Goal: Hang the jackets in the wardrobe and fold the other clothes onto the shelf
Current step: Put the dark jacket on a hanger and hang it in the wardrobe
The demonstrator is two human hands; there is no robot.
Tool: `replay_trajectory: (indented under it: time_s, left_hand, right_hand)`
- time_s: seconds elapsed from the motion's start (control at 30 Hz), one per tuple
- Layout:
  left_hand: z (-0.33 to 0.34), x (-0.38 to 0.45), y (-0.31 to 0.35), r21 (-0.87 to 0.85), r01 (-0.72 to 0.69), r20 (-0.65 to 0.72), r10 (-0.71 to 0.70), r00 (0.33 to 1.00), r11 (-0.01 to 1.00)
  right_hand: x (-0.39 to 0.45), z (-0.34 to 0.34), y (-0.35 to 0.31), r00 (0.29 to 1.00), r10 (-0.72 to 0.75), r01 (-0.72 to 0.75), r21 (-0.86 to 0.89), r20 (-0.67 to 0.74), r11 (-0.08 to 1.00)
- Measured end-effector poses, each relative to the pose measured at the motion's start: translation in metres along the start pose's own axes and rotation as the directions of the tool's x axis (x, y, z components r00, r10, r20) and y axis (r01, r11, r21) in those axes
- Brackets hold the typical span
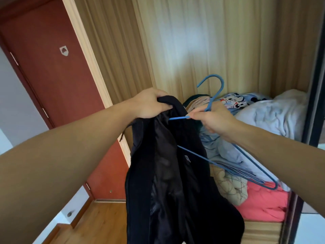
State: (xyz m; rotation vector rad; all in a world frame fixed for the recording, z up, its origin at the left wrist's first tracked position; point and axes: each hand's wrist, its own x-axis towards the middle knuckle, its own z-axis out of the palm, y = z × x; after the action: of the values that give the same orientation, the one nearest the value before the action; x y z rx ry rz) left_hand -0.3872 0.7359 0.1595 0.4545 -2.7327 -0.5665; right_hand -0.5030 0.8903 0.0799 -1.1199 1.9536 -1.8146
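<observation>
The wardrobe stands open ahead, its back and side panels of pale ribbed wood. To its left is a red-brown door, with wood floor below it. On the shelf inside lies a heap of clothes: a pale blue-white sheet on the right, cartoon-print fabric behind, a beige quilted piece and a coral-red garment lower down.

A black jacket hangs in front of the wardrobe's left edge, its shiny lining facing out and its lower part running out of view at the bottom. The left hand grips the jacket at its top, fingers curled over the bunched collar. The right hand pinches a blue hanger at its neck, the hook pointing up. One hanger arm reaches left into the jacket's collar opening; the other arm and bottom bar slope down to the right, over the clothes.
</observation>
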Motion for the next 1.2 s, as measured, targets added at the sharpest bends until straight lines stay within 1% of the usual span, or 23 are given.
replay_trajectory:
  time_s: [0.07,0.17,0.23,0.33,0.57,0.67,0.73,0.8,0.83,0.87,0.9,0.93,0.97,1.0,1.03,1.07,1.1,1.13,1.17,1.2]
  left_hand:
    - [0.009,0.000,-0.001,0.006,-0.024,0.023,0.024,0.999,1.000]
    - [0.013,0.004,0.003,0.111,-0.069,0.146,0.053,0.988,0.991]
    - [0.013,0.006,0.006,0.189,-0.116,0.233,0.070,0.970,0.975]
    - [0.016,0.009,0.008,0.207,-0.154,0.284,0.092,0.954,0.966]
    - [0.020,0.012,0.013,0.156,-0.172,0.331,0.112,0.937,0.973]
    - [0.023,0.013,0.007,0.120,-0.172,0.372,0.116,0.921,0.978]
    - [0.028,0.014,0.002,0.096,-0.179,0.372,0.132,0.919,0.979]
    - [0.034,0.015,-0.002,0.091,-0.214,0.315,0.176,0.933,0.973]
    - [0.037,0.015,-0.004,0.102,-0.237,0.275,0.202,0.940,0.966]
    - [0.038,0.015,-0.006,0.122,-0.259,0.238,0.225,0.945,0.958]
    - [0.038,0.015,-0.008,0.150,-0.271,0.203,0.239,0.950,0.951]
    - [0.036,0.015,-0.011,0.176,-0.275,0.167,0.246,0.955,0.945]
    - [0.033,0.015,-0.014,0.198,-0.273,0.128,0.251,0.959,0.941]
    - [0.030,0.015,-0.016,0.219,-0.268,0.086,0.255,0.963,0.938]
    - [0.025,0.013,-0.018,0.237,-0.266,0.044,0.263,0.964,0.934]
    - [0.020,0.012,-0.018,0.248,-0.270,0.005,0.277,0.961,0.930]
    - [0.015,0.011,-0.018,0.254,-0.274,-0.024,0.290,0.957,0.928]
    - [0.010,0.010,-0.017,0.261,-0.278,-0.048,0.300,0.953,0.924]
    - [0.006,0.008,-0.015,0.268,-0.278,-0.066,0.305,0.950,0.922]
    - [0.001,0.007,-0.013,0.272,-0.281,-0.081,0.313,0.946,0.920]
  right_hand:
    - [0.002,0.003,0.001,1.000,0.010,-0.011,0.087,0.004,0.996]
    - [0.001,0.003,0.006,0.999,0.041,-0.041,0.170,0.001,0.985]
    - [0.000,-0.001,0.010,0.999,0.055,-0.053,0.200,-0.003,0.978]
    - [0.000,-0.005,0.016,0.998,0.048,-0.040,0.201,-0.033,0.979]
    - [0.001,-0.020,0.016,0.993,-0.103,0.106,0.055,-0.058,0.993]
    - [0.002,-0.023,0.015,0.990,-0.133,0.134,0.020,-0.043,0.991]
    - [0.004,-0.023,0.016,0.987,-0.150,0.150,-0.013,-0.052,0.989]
    - [0.006,-0.018,0.019,0.978,-0.170,0.163,-0.060,-0.118,0.985]
    - [0.008,-0.015,0.025,0.963,-0.193,0.172,-0.121,-0.187,0.978]
    - [0.008,-0.014,0.032,0.932,-0.231,0.172,-0.219,-0.280,0.960]
    - [0.007,-0.014,0.039,0.878,-0.310,0.179,-0.349,-0.365,0.920]
    - [0.002,-0.014,0.047,0.808,-0.443,0.231,-0.481,-0.389,0.845]
    - [-0.006,-0.012,0.053,0.730,-0.603,0.334,-0.602,-0.321,0.725]
    - [-0.016,-0.008,0.060,0.672,-0.724,0.455,-0.684,-0.156,0.570]
    - [-0.028,-0.002,0.070,0.638,-0.768,0.565,-0.710,0.054,0.419]
    - [-0.037,0.005,0.088,0.620,-0.748,0.638,-0.706,0.235,0.307]
    - [-0.046,0.013,0.104,0.644,-0.682,0.661,-0.701,0.347,0.268]
    - [-0.053,0.020,0.119,0.729,-0.577,0.616,-0.722,0.369,0.316]
    - [-0.057,0.026,0.132,0.845,-0.446,0.491,-0.760,0.296,0.425]
    - [-0.056,0.030,0.144,0.946,-0.270,0.302,-0.799,0.181,0.520]
